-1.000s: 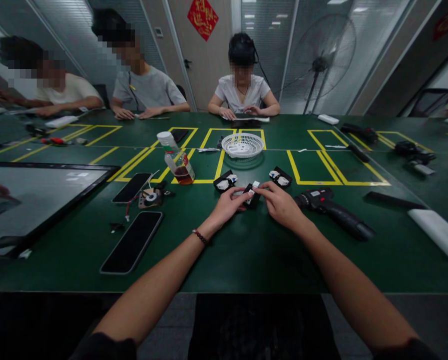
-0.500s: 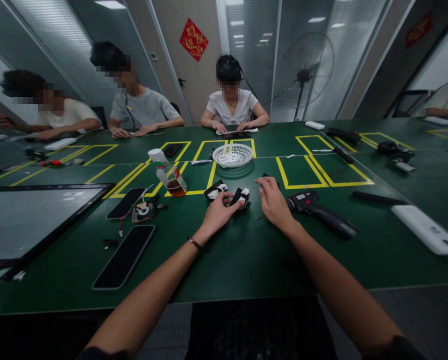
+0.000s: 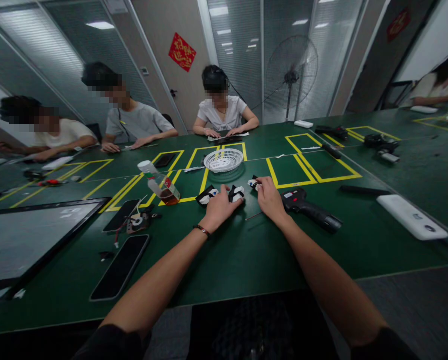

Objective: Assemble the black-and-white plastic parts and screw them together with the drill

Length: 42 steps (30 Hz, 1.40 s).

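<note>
Near the middle of the green table, my left hand [image 3: 218, 209] is closed, its thumb and fingers on a small black-and-white piece [image 3: 237, 194]. Another black-and-white piece [image 3: 207, 196] lies at the left of that hand. My right hand [image 3: 271, 200] has its fingers bent around a third black-and-white piece [image 3: 253, 183], partly hidden by the fingertips. A black power drill [image 3: 312, 209] lies just right of my right hand, and its thin bit sticks out on the left below that hand.
A white basket [image 3: 224, 161] and a tilted-looking bottle [image 3: 159, 185] stand beyond my hands. Phones [image 3: 120, 267], a motor-like part [image 3: 138, 221] and a framed panel [image 3: 39, 240] lie left. A white device [image 3: 411, 216] lies right. Several people sit around the table.
The view has shifted slightly. My right hand, earlier with fingers spread over a dark piece, now has them closed around a black-and-white piece. My left hand stays at its piece.
</note>
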{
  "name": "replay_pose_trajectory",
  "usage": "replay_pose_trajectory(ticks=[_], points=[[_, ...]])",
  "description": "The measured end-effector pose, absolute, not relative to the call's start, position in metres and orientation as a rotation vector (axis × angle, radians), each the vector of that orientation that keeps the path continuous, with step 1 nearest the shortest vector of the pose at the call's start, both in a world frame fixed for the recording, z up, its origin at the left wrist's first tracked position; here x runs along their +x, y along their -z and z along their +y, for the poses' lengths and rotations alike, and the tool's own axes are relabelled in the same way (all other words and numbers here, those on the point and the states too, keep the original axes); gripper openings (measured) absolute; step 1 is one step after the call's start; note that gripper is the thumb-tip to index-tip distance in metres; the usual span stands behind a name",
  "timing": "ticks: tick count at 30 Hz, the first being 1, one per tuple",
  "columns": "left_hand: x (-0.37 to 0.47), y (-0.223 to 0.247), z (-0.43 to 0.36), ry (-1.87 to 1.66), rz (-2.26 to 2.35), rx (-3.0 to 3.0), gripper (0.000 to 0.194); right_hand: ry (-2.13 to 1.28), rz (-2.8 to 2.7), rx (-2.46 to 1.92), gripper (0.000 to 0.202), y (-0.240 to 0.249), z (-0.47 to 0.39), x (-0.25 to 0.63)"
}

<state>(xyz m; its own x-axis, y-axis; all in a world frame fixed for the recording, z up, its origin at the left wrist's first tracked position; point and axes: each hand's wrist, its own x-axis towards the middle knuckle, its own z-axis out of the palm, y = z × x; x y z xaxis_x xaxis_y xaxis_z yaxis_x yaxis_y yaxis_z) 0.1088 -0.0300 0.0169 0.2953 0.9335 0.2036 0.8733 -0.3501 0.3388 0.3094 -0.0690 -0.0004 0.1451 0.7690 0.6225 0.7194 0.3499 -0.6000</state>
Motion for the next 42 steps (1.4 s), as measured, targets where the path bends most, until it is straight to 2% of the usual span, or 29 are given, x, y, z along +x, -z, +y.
replay_pose_trajectory(ticks=[13, 18, 21, 23, 26, 28, 30, 37, 42], points=[[0.126, -0.027, -0.035, -0.400, 1.803, 2.618, 0.072, -0.018, -1.499, -1.380, 0.033, -0.002, -0.068, 0.321], [0.082, -0.045, -0.033, -0.645, 1.767, 2.674, 0.063, 0.087, -1.461, -1.367, 0.030, -0.021, -0.076, 0.326], [0.037, -0.051, -0.014, -0.789, 1.911, 2.507, 0.062, 0.168, -1.484, -1.449, 0.031, -0.038, -0.091, 0.342], [0.011, -0.049, 0.003, -0.716, 1.948, 2.363, 0.071, 0.221, -1.557, -1.570, 0.037, -0.045, -0.110, 0.363], [-0.010, -0.036, 0.025, -0.442, 1.828, 2.193, 0.085, 0.234, -1.636, -1.893, 0.067, -0.038, -0.145, 0.412], [-0.013, -0.027, 0.036, -0.302, 1.712, 2.103, 0.085, 0.062, -1.659, -2.156, 0.084, -0.026, -0.167, 0.446], [-0.012, -0.023, 0.046, -0.238, 1.655, 2.054, 0.085, -0.301, -1.709, -2.310, 0.091, -0.014, -0.182, 0.474], [-0.005, -0.029, 0.065, -0.165, 1.593, 1.971, 0.065, -0.917, -1.807, -2.169, 0.078, -0.017, -0.176, 0.486], [-0.007, -0.028, 0.051, -0.333, 1.552, 1.855, 0.060, -0.900, -1.826, -2.134, 0.069, -0.019, -0.156, 0.483]])
